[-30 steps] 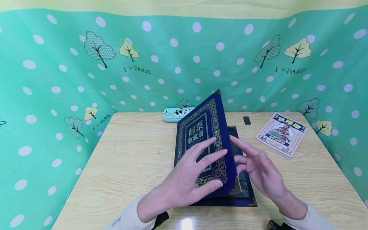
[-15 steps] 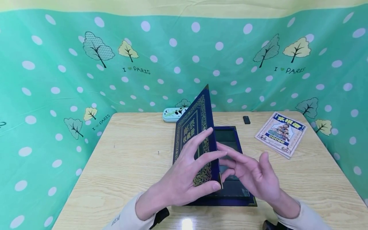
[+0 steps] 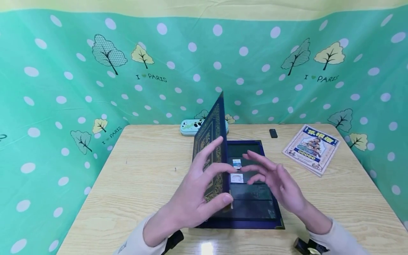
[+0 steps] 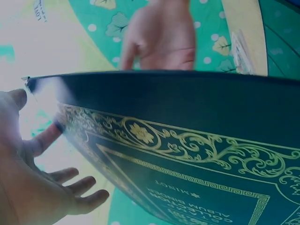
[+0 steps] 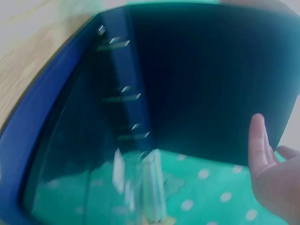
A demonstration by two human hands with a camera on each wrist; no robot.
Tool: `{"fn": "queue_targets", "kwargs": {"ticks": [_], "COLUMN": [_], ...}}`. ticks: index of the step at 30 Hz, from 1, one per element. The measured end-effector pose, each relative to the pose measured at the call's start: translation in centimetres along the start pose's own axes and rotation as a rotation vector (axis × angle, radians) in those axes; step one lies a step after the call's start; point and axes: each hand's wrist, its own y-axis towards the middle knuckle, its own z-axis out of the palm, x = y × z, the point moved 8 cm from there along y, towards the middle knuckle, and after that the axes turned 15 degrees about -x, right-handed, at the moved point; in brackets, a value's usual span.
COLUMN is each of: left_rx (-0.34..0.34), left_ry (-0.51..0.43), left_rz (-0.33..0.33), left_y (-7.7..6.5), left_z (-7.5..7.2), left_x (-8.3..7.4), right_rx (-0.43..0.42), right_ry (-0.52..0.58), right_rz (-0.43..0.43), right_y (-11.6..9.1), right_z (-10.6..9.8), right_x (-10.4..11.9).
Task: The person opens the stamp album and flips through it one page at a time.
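Observation:
A dark blue stamp album [image 3: 255, 224] with gold ornament lies on the table, its front cover [image 3: 213, 124] standing nearly upright. My left hand [image 3: 192, 194] is at the cover's outer face, fingers spread and mostly straight; in the left wrist view a fingertip [image 4: 49, 136] meets the cover near its corner. Over the black pocket page [image 3: 253, 206] hovers my right hand [image 3: 282, 180], loosely bent and holding nothing. Two small stamps, one bluish [image 3: 237, 163] and one whitish [image 3: 237, 178], show in the page's pockets. Binder rings [image 5: 126, 89] run along the album's spine in the right wrist view.
Behind the cover lies a light blue panda-print case [image 3: 188, 128]. A small black object [image 3: 273, 133] is at the back, and a booklet [image 3: 312, 148] with a coloured cover lies at right. A green dotted curtain [image 3: 178, 46] hangs behind the wooden table [image 3: 143, 170].
The cover has swung left from leaning over the page to nearly upright, uncovering the stamps. My left hand has shifted slightly left with it; the right hand has come away from the cover's edge.

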Motion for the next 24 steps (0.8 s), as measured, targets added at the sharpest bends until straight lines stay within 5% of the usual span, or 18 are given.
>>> {"fn": "queue_targets", "kwargs": {"ticks": [8,17,24], "left_rx": [-0.214,-0.252,-0.285], "left_ry": [-0.088,-0.097,-0.198], "left_rz": [-0.108,-0.261,-0.340], "left_y": [-0.6,-1.8,-2.7], "left_z": [-4.0,-8.0,-10.4], "left_x": [1.1,1.8,3.4], "right_rx": [-0.165,0.044,0.191], "right_ry": [-0.371,-0.905,-0.992], "right_rz": [0.110,0.277,0.298], "right_y": [-0.4,-2.3,-4.7], "right_z": [-3.9,-6.3,-6.8], "right_x": [-2.9,-6.4,-7.9]}}
